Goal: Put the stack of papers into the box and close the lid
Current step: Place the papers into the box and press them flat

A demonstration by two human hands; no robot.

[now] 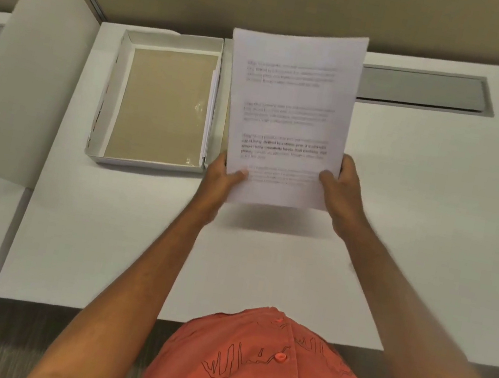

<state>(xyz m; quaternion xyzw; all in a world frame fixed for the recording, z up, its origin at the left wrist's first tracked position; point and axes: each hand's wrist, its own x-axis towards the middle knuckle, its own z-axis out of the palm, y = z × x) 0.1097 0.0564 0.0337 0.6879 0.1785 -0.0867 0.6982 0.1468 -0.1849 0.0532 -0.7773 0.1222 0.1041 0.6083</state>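
I hold a stack of white printed papers (289, 109) above the desk, lifted off the surface with a shadow beneath it. My left hand (219, 180) grips its lower left edge, thumb on top. My right hand (341, 191) grips its lower right edge the same way. Just left of the papers lies the open white box (117, 99), shallow, with a brown cardboard floor. The papers' left edge overlaps the box's right wall. Part of the lid (229, 52) shows behind the papers on the box's right; most of it is hidden.
The white desk (416, 235) stretches to the right and toward me. A grey cable slot (425, 90) runs along the back edge. A white rounded divider panel (23, 65) stands at the left. Tan partition walls close off the back.
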